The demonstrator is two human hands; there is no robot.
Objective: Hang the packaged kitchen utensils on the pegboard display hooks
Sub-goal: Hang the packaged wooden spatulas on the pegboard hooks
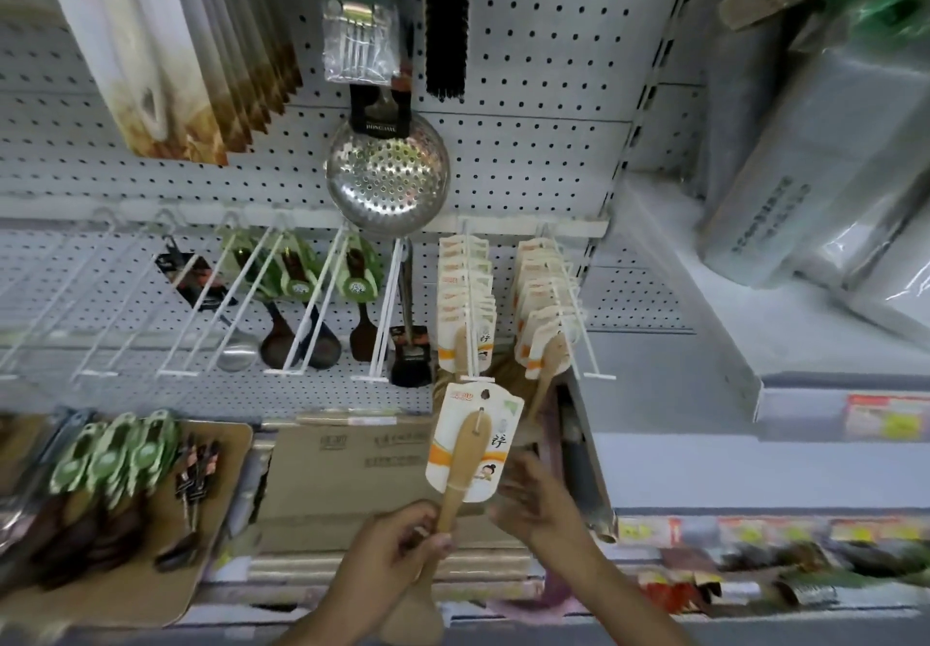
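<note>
Head: left hand (397,542) gripping pkgd spoon (465,449)

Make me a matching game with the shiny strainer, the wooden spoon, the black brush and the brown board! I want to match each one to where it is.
Things:
1. metal skimmer
2. carded wooden spoon
3. black brush
4. wooden board

Places:
A. held in the left hand
B. lying at lower left, with packaged utensils on it
C. hanging at the top, right of the packaged forks
D. hanging in the middle of the pegboard

Pairs: 1-D, 2-A, 3-C, 4-B
</note>
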